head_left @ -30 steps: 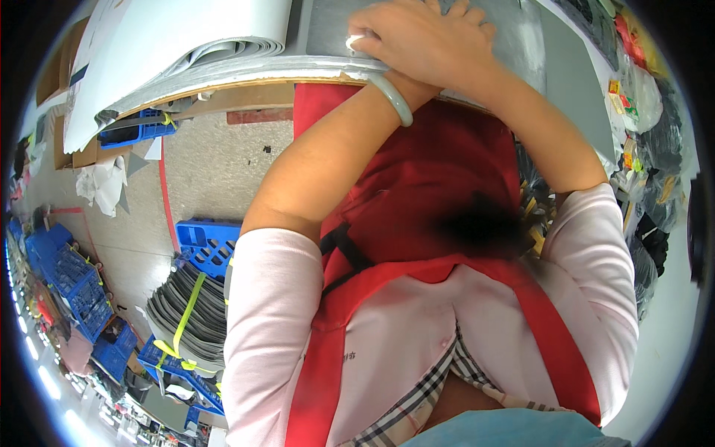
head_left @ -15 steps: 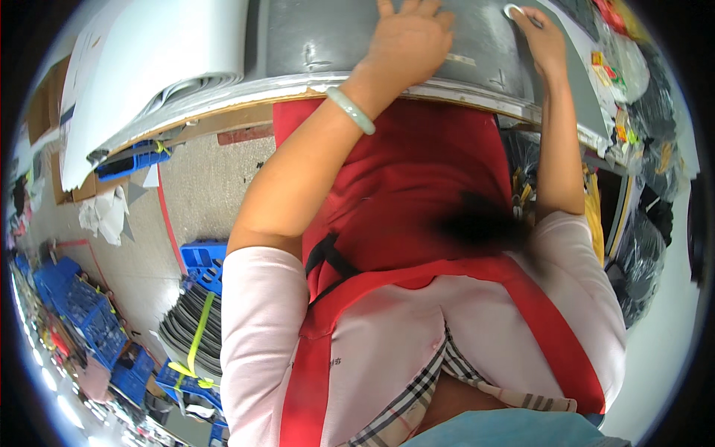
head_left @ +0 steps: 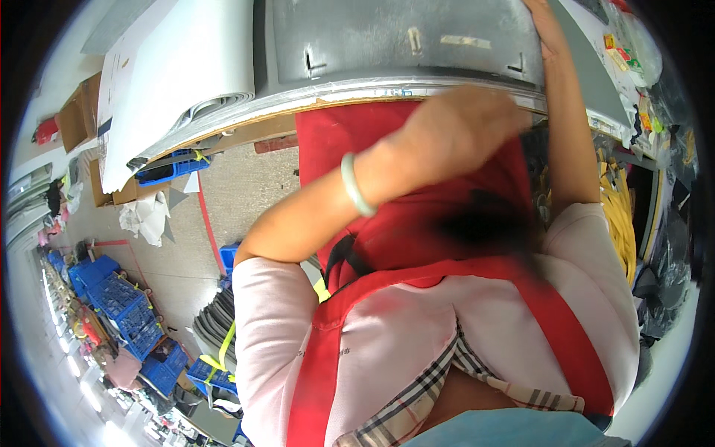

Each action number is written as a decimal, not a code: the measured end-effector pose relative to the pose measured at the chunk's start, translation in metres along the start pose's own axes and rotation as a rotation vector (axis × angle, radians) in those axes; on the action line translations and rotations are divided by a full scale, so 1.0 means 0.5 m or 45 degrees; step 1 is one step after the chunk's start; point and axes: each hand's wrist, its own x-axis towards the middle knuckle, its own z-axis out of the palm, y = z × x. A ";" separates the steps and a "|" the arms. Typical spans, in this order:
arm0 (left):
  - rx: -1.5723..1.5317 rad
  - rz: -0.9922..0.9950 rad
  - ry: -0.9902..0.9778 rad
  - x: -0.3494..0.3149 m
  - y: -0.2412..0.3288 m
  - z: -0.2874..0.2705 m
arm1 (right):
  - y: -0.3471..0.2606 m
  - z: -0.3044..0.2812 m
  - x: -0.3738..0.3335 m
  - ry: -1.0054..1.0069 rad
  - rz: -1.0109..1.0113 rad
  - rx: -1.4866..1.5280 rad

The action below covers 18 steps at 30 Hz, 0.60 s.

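Note:
A dark grey sheet [head_left: 365, 37] lies flat on the worktable [head_left: 283, 102], with black corner marks and pale strips on it. My left hand [head_left: 473, 130], above a green bangle, hangs over the red apron [head_left: 417, 216] just this side of the table's front edge. Motion smears its fingers, so I cannot see whether they hold anything. My right hand [head_left: 547, 30] is by the right edge of the grey sheet. Its fingers run up to the picture's upper rim and are mostly cut off; anything in them is hidden.
A partly rolled white sheet [head_left: 179, 59] covers the table's left side and overhangs its front. Blue crates [head_left: 123, 305] and a strapped stack of dark sheets [head_left: 216, 320] stand on the floor at left. Plastic-wrapped bundles [head_left: 670, 253] and yellow cloth [head_left: 617, 212] are at right.
My left hand has come back off the grey sheet toward my body and to the right. My right hand, which held a small white round thing, has moved farther up along the sheet's right edge.

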 end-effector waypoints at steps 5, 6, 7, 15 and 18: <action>0.232 -0.393 -0.310 -0.044 -0.053 -0.083 | -0.010 -0.006 0.009 -0.483 0.475 1.555; 0.287 -0.520 -0.326 -0.048 -0.084 -0.105 | -0.015 0.053 -0.008 -0.135 0.282 1.004; 0.257 -0.557 -0.354 -0.058 -0.115 -0.123 | -0.019 0.080 -0.023 0.203 0.090 0.438; -0.154 -0.795 -0.487 -0.050 -0.177 -0.153 | 0.053 -0.069 0.040 -0.147 0.222 0.847; -0.137 -0.738 -0.469 -0.056 -0.180 -0.153 | 0.058 -0.078 0.041 -0.373 0.463 1.368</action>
